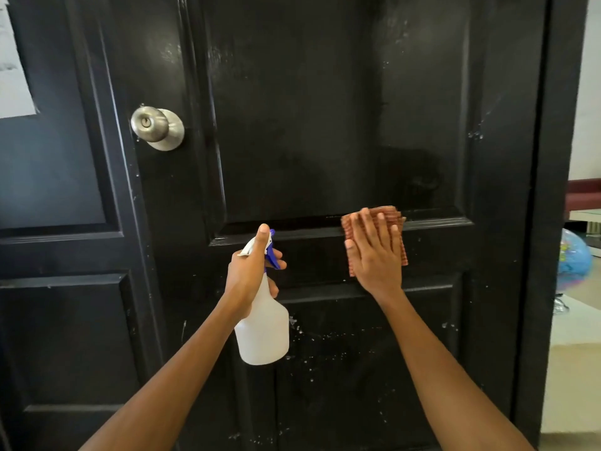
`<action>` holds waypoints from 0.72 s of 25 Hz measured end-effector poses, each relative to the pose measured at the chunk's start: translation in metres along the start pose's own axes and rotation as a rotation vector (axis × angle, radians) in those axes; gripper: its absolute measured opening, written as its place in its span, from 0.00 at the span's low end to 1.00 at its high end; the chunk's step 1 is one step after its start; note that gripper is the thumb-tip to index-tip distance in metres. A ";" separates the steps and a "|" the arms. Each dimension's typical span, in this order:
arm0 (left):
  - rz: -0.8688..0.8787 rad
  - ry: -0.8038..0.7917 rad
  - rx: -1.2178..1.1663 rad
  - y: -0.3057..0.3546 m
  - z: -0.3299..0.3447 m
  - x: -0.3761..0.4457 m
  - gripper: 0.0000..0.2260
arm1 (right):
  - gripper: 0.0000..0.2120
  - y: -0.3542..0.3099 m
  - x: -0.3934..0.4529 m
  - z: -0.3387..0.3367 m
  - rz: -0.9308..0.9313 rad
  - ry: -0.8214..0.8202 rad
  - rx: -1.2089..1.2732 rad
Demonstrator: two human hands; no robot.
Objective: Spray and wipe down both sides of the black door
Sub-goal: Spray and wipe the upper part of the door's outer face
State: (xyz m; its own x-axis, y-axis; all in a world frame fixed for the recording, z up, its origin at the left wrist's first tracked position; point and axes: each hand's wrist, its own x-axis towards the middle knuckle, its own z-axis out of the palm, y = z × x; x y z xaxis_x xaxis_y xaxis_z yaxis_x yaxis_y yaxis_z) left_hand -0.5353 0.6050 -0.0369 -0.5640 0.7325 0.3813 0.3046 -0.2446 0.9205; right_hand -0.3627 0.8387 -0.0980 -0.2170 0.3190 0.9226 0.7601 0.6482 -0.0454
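The black panelled door [309, 109] fills the view, with a silver knob [156, 126] at the upper left. My left hand [250, 275] grips the neck of a white spray bottle [263, 330] with a blue trigger, held upright close to the door's middle rail. My right hand [374, 252] lies flat, fingers straight, pressing a folded reddish checked cloth [395, 219] against the rail under the upper panel. White droplets speckle the lower panel [325, 346].
A second black door leaf [55, 190] stands at the left with a white paper [14, 70] taped near its top. Past the door's right edge are a pale floor [572, 369], a blue globe-like ball [574, 258] and a white wall.
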 end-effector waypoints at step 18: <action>-0.002 -0.018 -0.010 0.001 0.026 0.012 0.30 | 0.30 -0.040 0.000 0.014 0.045 0.025 0.037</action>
State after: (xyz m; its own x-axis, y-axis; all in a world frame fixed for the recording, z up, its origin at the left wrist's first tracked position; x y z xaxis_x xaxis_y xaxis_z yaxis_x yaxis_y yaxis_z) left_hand -0.5221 0.6299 -0.0340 -0.5506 0.7442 0.3781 0.2963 -0.2493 0.9220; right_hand -0.4019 0.8228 -0.1014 -0.1669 0.3312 0.9287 0.7456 0.6587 -0.1010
